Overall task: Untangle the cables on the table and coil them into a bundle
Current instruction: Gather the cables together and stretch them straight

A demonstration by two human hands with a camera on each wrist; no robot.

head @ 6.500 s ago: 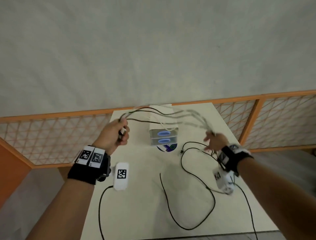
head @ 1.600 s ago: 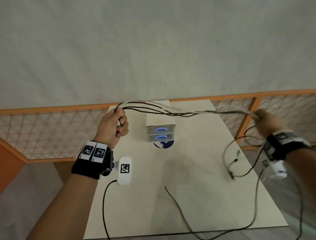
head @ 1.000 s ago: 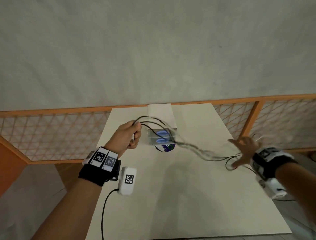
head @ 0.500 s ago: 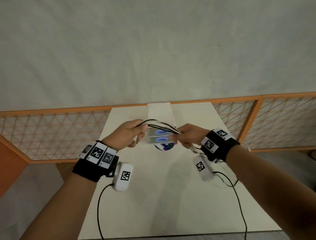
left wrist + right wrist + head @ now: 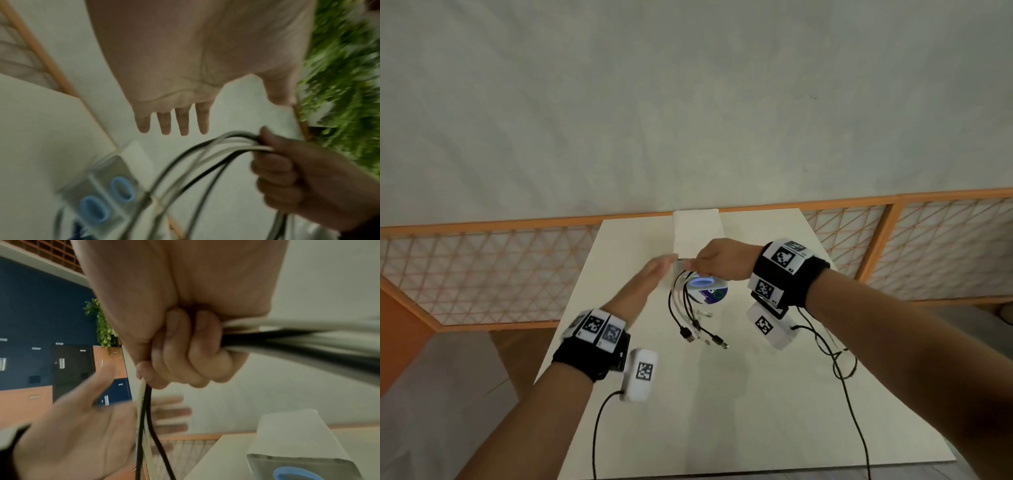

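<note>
A folded bundle of black and white cables (image 5: 688, 308) hangs from my right hand (image 5: 717, 262), whose fingers are curled tight round it above the middle of the table (image 5: 722, 394). The plug ends (image 5: 705, 337) dangle just over the tabletop. In the right wrist view the fist (image 5: 185, 356) grips the cables (image 5: 146, 410). My left hand (image 5: 654, 274) is flat and open just left of the bundle, holding nothing; the left wrist view shows its straight fingers (image 5: 173, 121) beside the gripped cables (image 5: 226, 146).
A clear box with blue oval rings (image 5: 705, 282) stands behind the hanging cables, with a white box (image 5: 695, 229) beyond it at the table's far edge. An orange lattice railing (image 5: 482, 260) runs behind. Black wrist-camera leads (image 5: 839, 363) trail over the table's right side.
The left hand has let go of the cables and opened flat. The right hand now holds the whole folded bundle alone and has lifted it, so the plug ends hang down.
</note>
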